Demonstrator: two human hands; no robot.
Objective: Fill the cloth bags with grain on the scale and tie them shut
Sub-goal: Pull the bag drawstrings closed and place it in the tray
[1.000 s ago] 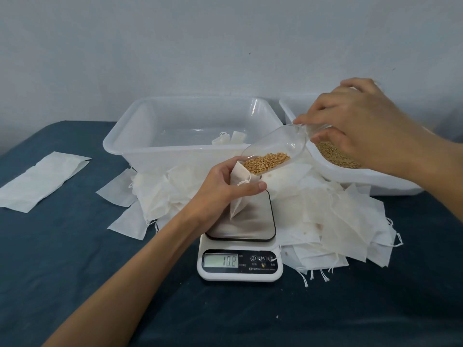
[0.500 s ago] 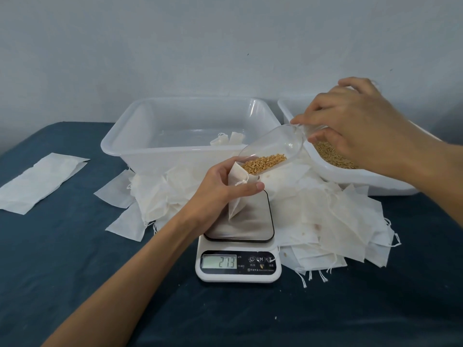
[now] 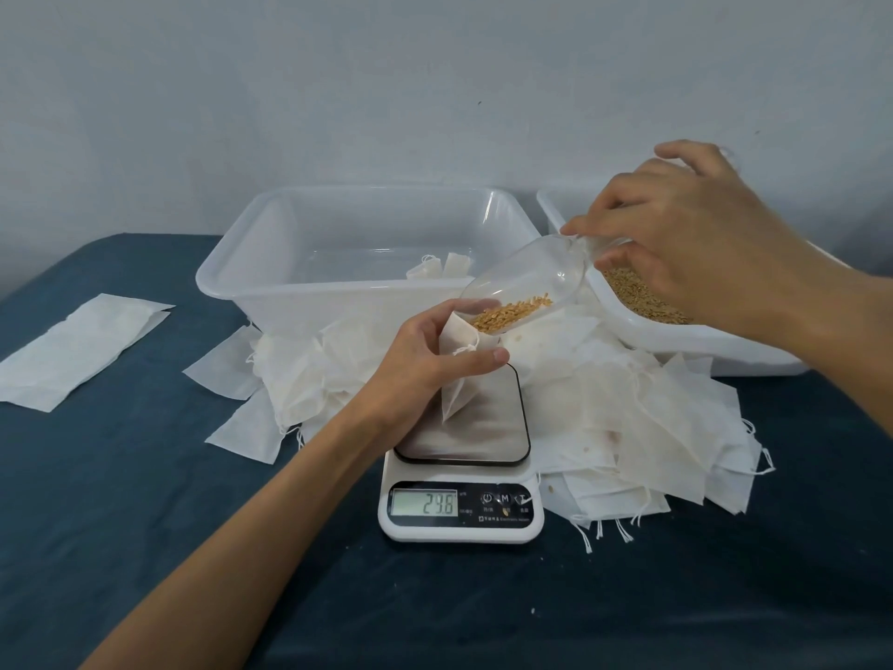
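Note:
My left hand [image 3: 425,360] grips the open mouth of a white cloth bag [image 3: 456,384] that stands on the steel plate of the scale [image 3: 461,476]. The display [image 3: 425,503] reads 29.8. My right hand [image 3: 691,234] holds the handle of a clear plastic scoop [image 3: 531,278], tilted down to the left with its lip at the bag's mouth. Golden grain [image 3: 510,311] lies in the scoop's lower end. More grain [image 3: 638,295] fills the white tub [image 3: 686,350] at the right, under my right hand.
A clear plastic tub [image 3: 338,234] behind the scale holds two tied bags [image 3: 439,268]. Several empty cloth bags [image 3: 642,418] lie heaped around the scale on the dark blue tablecloth. A folded white cloth [image 3: 82,345] lies at the left.
The scale reading rose from 10.2 to 27.3 to 29.8. The heap of grain in the scoop has shrunk as it ran into the bag. Both hands kept their places.

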